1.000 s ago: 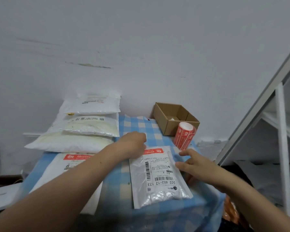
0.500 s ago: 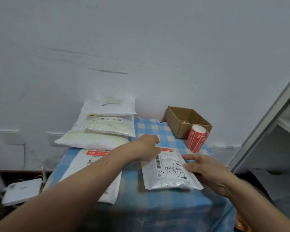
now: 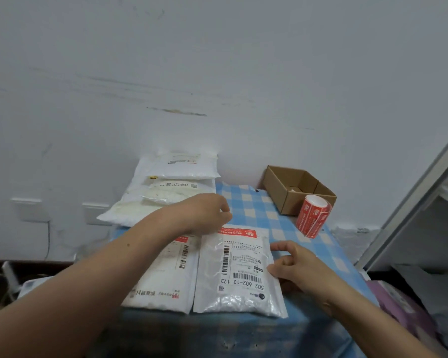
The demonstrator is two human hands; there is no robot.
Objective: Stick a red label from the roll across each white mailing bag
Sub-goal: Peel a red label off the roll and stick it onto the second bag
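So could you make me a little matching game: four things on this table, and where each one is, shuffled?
Things:
1 red label roll
2 cardboard box
3 stack of bags
4 right hand

Places:
A back left of the table
B at the front bag's right edge
C back right corner, open top up
D tilted, just in front of the box

Pairs: 1-D; 2-C; 3-A; 4-B
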